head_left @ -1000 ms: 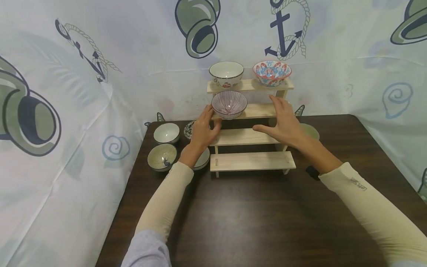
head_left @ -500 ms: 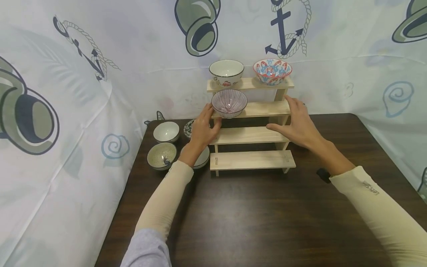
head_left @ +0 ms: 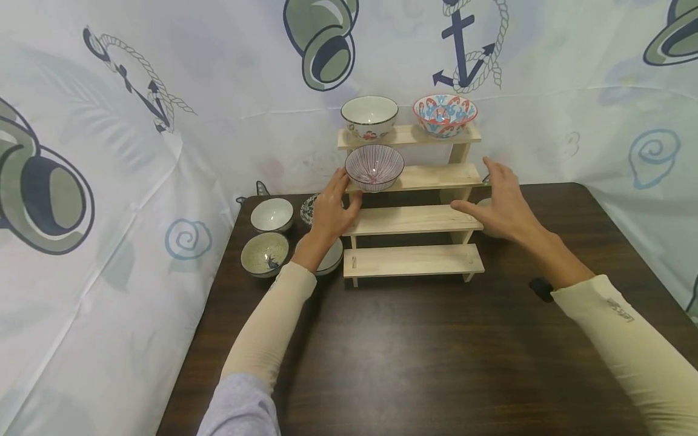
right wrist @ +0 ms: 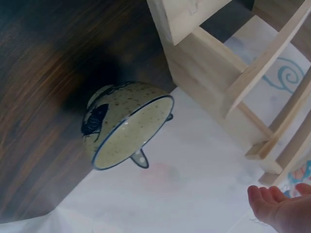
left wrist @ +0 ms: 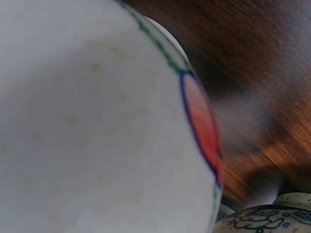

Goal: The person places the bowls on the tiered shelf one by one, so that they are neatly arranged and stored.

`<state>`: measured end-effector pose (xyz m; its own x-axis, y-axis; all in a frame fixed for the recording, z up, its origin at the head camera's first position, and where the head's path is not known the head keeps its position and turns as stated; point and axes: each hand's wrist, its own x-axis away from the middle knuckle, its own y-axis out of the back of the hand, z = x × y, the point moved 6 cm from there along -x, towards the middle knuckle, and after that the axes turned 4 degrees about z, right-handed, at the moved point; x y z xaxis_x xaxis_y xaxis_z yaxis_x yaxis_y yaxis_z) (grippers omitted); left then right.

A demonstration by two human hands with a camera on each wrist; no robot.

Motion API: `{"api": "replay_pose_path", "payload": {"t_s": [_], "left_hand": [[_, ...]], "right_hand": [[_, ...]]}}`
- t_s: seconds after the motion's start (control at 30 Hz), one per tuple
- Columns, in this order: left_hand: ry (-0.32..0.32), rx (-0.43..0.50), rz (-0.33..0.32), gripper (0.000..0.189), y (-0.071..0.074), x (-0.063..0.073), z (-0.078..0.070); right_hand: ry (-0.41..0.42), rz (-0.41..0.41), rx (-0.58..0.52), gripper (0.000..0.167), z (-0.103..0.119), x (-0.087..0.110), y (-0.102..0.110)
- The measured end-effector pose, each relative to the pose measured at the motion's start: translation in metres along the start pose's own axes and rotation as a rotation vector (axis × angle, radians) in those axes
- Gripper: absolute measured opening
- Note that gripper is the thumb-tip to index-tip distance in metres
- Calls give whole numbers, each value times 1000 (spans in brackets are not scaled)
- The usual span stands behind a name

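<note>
Head view: my left hand (head_left: pixel 331 209), loosely spread, is at the striped bowl (head_left: pixel 374 168), second shelf (head_left: pixel 438 175) down, touch unclear; my empty right hand (head_left: pixel 504 206) is spread, well apart. I'd judge the bowl brittle, slick, best cupped by both sides.

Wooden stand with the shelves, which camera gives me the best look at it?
The head view: it shows the wooden stand from the front, all four shelves visible. The right wrist view catches only part, from one side, cut off by the frame. The left wrist view shows none.
</note>
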<state>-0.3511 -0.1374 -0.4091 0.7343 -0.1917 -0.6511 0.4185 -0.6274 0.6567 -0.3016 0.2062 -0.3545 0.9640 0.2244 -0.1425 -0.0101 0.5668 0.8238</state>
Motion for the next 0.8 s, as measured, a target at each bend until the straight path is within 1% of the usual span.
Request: {"api": "replay_pose_path", "payload": {"t_s": [0.23, 0.43, 0.63, 0.8], "left_hand": [[-11, 2, -15, 52, -1, 1, -1], [-16, -10, -35, 51, 0, 0, 0], [-16, -12, -42, 51, 0, 0, 1], [-19, -9, -39, 51, -1, 1, 1]], "right_hand": [[-17, -22, -8, 115, -14, 3, 3], [-60, -32, 26, 115, -28, 4, 3], [-102, -33, 37, 114, -50, 5, 1], [-115, -28, 59, 112, -68, 7, -1]]}}
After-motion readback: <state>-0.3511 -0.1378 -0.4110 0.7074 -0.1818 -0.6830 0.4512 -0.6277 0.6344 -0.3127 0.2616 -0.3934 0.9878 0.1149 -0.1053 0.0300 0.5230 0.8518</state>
